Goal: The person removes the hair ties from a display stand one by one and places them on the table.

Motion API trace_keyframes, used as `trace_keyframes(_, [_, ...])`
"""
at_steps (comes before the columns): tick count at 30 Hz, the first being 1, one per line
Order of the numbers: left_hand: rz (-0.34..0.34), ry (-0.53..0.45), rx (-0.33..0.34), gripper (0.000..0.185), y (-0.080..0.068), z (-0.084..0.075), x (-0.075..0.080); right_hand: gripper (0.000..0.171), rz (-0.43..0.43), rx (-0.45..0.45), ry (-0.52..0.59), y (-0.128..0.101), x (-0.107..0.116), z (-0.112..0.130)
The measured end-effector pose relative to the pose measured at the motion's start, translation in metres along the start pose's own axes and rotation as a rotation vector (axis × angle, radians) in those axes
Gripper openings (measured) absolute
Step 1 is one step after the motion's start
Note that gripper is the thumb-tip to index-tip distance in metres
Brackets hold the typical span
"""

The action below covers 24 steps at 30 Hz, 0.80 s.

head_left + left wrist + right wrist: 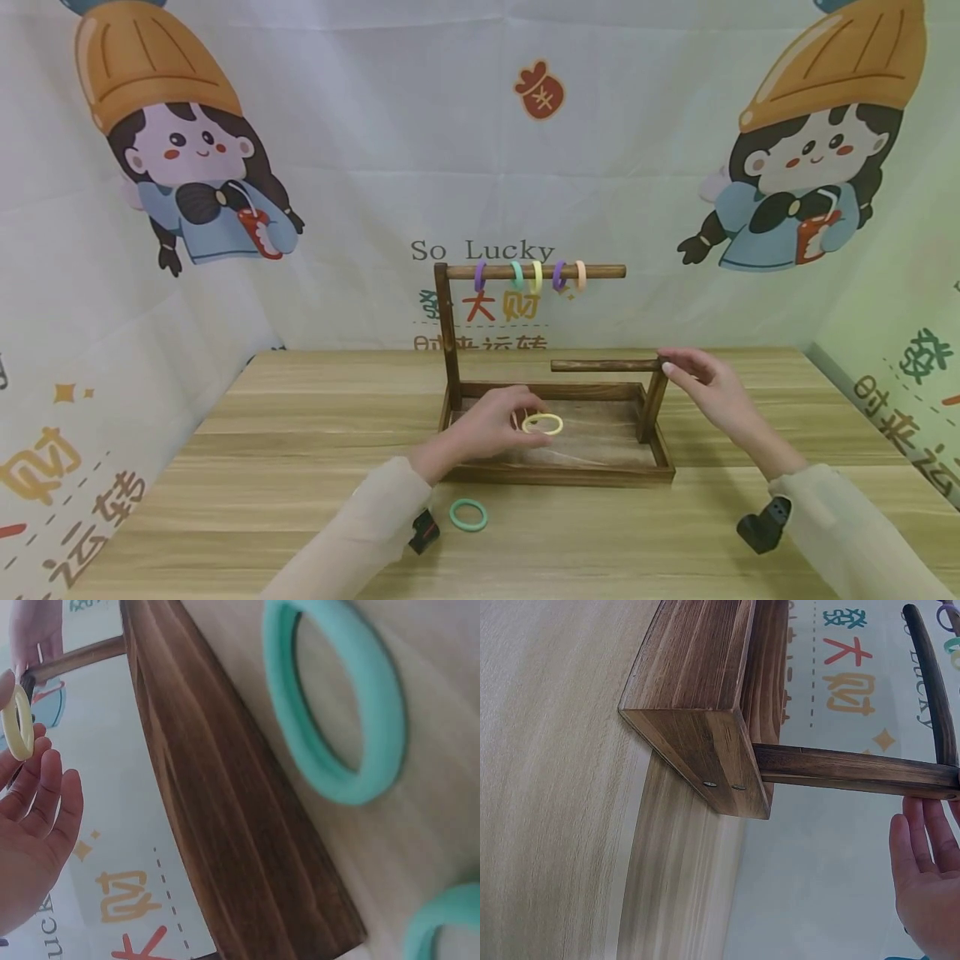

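The left hand [491, 425] reaches over the near wall of the wooden tray [558, 475] and pinches a pale yellow ring [542, 424] at its fingertips; the left wrist view shows the ring held at the tips with the remaining fingers relaxed and spread. The ring lies almost flat, just above the tray floor near its middle. The right hand [701, 379] rests with straight fingers against the right end of the low bar [606, 365], where that bar meets its short post [651, 406]; nothing is grasped. The low bar runs left to right, its free end pointing left, and it lies up and to the right of the ring, on the far side of the tray. The high bar [532, 272], also running left to right, stands above and behind the ring, with its free end pointing right; it carries five rings [529, 275] hanging side by side. Of the two hands, the left is the one with the ring, and it is nearer the low bar's free end. A green ring [468, 515] lies flat on the table [225, 467], just near of the tray and beside the left wrist.
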<state>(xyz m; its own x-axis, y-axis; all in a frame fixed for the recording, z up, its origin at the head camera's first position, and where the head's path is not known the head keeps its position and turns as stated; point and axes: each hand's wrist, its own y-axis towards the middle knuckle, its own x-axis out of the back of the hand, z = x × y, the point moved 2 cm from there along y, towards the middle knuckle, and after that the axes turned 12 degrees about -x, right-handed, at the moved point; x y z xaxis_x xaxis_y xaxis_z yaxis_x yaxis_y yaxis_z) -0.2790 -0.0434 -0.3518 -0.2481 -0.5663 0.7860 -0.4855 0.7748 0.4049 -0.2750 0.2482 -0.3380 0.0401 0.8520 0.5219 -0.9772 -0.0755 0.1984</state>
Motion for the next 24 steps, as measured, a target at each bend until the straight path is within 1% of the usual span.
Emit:
trace_keyframes(5, [0.034,0.005,-0.019,0.033,-0.003,-0.005,-0.007,0.038,-0.001,0.001,-0.001,0.0,0.0,0.0])
trace_keyframes(9, [0.057,0.042,-0.039,0.032,-0.005,-0.008,-0.011,0.039,-0.002,-0.001,-0.01,0.0,0.0,-0.001])
trace_keyframes(13, [0.085,0.041,-0.051,0.036,-0.008,-0.011,-0.015,0.038,-0.001,0.003,-0.004,0.0,0.0,-0.001])
trace_keyframes(17, [0.112,0.051,-0.077,0.036,-0.011,-0.014,-0.02,0.038,-0.001,0.009,0.008,0.0,0.0,-0.001])
trace_keyframes(20, [0.142,0.063,-0.069,0.033,-0.014,-0.016,-0.024,0.039,-0.001,0.01,0.009,0.0,0.0,0.0])
trace_keyframes(24, [0.19,0.069,-0.047,0.034,-0.018,-0.019,-0.028,0.039,-0.004,0.012,0.002,0.0,0.0,0.0])
